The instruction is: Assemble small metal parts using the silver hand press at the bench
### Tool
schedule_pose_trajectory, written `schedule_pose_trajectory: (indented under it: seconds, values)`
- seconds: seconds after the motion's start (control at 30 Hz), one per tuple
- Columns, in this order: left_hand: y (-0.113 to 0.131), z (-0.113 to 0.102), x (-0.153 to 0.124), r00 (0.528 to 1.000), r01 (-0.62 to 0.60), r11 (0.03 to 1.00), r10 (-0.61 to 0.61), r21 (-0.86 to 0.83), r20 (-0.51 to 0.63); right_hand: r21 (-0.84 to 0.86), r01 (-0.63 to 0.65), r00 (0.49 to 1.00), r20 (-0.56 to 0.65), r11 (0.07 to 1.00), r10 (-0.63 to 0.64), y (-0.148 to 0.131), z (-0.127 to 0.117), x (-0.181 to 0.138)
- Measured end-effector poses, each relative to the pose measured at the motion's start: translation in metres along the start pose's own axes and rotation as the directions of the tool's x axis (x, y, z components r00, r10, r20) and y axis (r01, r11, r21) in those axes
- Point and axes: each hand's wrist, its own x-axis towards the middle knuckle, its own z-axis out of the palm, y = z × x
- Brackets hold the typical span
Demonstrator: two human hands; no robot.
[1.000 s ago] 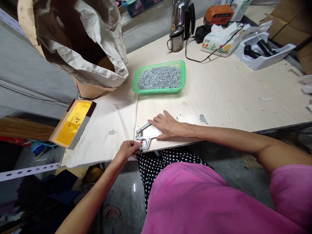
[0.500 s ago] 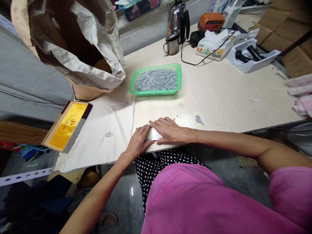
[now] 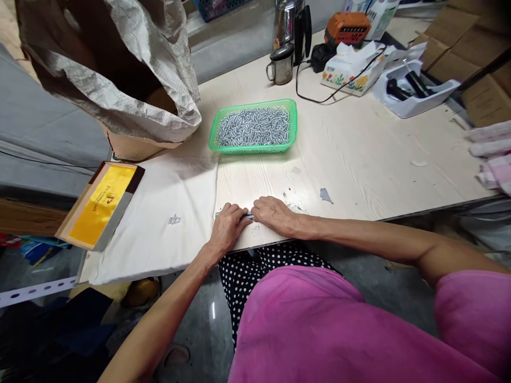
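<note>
My left hand (image 3: 226,227) and my right hand (image 3: 274,214) lie side by side at the near edge of the pale wooden table (image 3: 359,154). Both are curled over a flat metal bracket (image 3: 248,215), of which only a thin grey strip shows between them. The fingers of each hand are closed onto it. A white cloth (image 3: 167,213) lies just left of my left hand. A green tray (image 3: 293,125) full of several silver screws (image 3: 253,127) stands further back, apart from both hands.
A yellow and brown box (image 3: 98,205) sits on the cloth's left edge. A large open sack (image 3: 120,69) stands at the back left. A steel mug (image 3: 281,65), kettle (image 3: 287,21), tissue box (image 3: 347,72), black cable and white holder (image 3: 419,88) line the back.
My left hand moved from the bracket's near corner onto the bracket and closed on it. My right hand slid back and curled; the bracket is now almost wholly covered.
</note>
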Motion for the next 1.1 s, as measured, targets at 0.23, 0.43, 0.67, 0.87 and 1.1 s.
schedule_pose_trajectory:
  seconds: [0.23, 0.43, 0.67, 0.87, 1.1]
  values:
    - [0.000, 0.011, -0.006, 0.991, 0.030, 0.997, -0.020, 0.074, -0.131, 0.024, 0.012, 0.998, -0.059, 1.000, -0.010, 0.024, -0.014, 0.004]
    - [0.033, 0.041, -0.037, 0.969, -0.043, 0.996, 0.060, 0.077, -0.238, 0.117, -0.037, 0.999, 0.015, 0.992, 0.036, 0.052, -0.031, 0.015]
    - [0.052, 0.049, -0.044, 0.985, -0.040, 0.998, 0.031, -0.052, -0.170, 0.018, -0.140, 0.990, -0.004, 0.990, 0.141, 0.054, -0.044, 0.063]
    - [0.051, 0.051, -0.038, 0.989, -0.020, 0.996, 0.007, -0.085, -0.145, -0.022, 0.370, 0.928, 0.047, 0.929, -0.369, -0.005, -0.048, 0.078]
    - [0.068, 0.045, -0.052, 0.987, -0.158, 0.977, 0.153, -0.140, -0.045, 0.064, 0.670, 0.740, 0.025, 0.740, -0.672, -0.043, 0.002, 0.081]
